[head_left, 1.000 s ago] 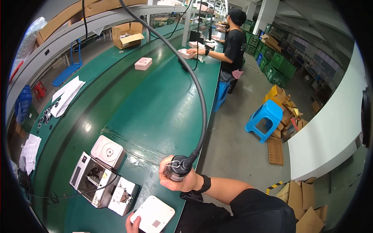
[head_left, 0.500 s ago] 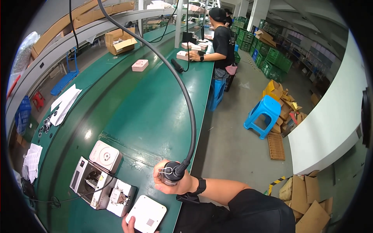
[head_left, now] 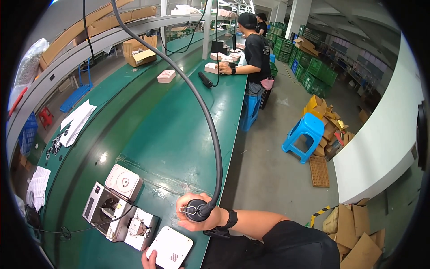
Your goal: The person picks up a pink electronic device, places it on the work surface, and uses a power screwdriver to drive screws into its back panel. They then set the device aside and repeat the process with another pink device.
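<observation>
My right hand (head_left: pixel 200 218) is wrapped round the dark body of an electric screwdriver (head_left: pixel 195 209), which hangs from a thick black cable; its tip is hidden below. My left hand (head_left: pixel 150 260), only partly seen at the lower edge, grips the left side of a white square device housing (head_left: pixel 171 248) with rounded corners and a small slotted grille. The screwdriver is above and a little right of that housing. To the left stands a grey screw feeder (head_left: pixel 107 210) with its top open. Just behind it lies a pinkish-white square housing (head_left: pixel 123 181) with a round pattern.
Another pale housing (head_left: pixel 166 76) lies farther up the green bench (head_left: pixel 179 116). A co-worker (head_left: pixel 257 56) stands at the bench's far right side, a hand on a similar housing. White papers (head_left: pixel 77 123) and black rings lie at left. A blue stool (head_left: pixel 304 136) stands on the floor.
My right hand and the screwdriver have come slightly nearer to me. The view has shifted a little; my left hand keeps its grip on the white housing.
</observation>
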{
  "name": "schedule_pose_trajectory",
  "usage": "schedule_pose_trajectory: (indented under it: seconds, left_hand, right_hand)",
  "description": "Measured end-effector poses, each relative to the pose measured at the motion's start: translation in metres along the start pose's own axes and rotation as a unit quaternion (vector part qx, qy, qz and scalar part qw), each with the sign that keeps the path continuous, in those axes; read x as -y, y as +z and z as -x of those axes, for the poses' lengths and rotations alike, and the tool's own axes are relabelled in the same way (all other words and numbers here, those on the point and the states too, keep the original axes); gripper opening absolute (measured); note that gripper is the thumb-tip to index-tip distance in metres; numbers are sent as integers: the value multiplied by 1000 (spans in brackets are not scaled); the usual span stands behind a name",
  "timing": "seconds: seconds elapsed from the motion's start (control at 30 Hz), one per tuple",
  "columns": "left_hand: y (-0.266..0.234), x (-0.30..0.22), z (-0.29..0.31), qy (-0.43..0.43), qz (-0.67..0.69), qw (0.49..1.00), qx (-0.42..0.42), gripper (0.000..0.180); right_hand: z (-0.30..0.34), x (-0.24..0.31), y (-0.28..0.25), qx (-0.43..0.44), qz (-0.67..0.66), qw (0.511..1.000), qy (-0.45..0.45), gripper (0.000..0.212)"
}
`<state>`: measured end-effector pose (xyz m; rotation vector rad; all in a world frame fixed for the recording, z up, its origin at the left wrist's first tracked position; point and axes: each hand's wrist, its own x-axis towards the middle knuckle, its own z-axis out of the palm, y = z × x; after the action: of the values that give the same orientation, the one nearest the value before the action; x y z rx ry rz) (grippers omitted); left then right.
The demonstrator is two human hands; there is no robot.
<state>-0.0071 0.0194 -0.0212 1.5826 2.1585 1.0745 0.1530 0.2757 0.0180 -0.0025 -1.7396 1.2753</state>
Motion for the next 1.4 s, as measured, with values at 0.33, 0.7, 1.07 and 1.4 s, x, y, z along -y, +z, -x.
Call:
schedule_pose_trajectory:
  seconds: [0.33,0.7,1.07,1.4]
  left_hand:
    - [0,0,-1,-3,0,1000,3,94]
    - [0,-1,0,-15,8,1000,2,94]
    - [1,0,-1,-2,8,1000,-6,95]
    - [0,1,0,2,-4,1000,-3,95]
  right_hand:
    - [1,-1,-2,-11,2,1000,13,32]
    - [-3,2,-1,-11,23,1000,-5,31]
    - [-3,1,-2,-14,34,999,-14,31]
    - [-3,1,-1,-8,33,999,-9,30]
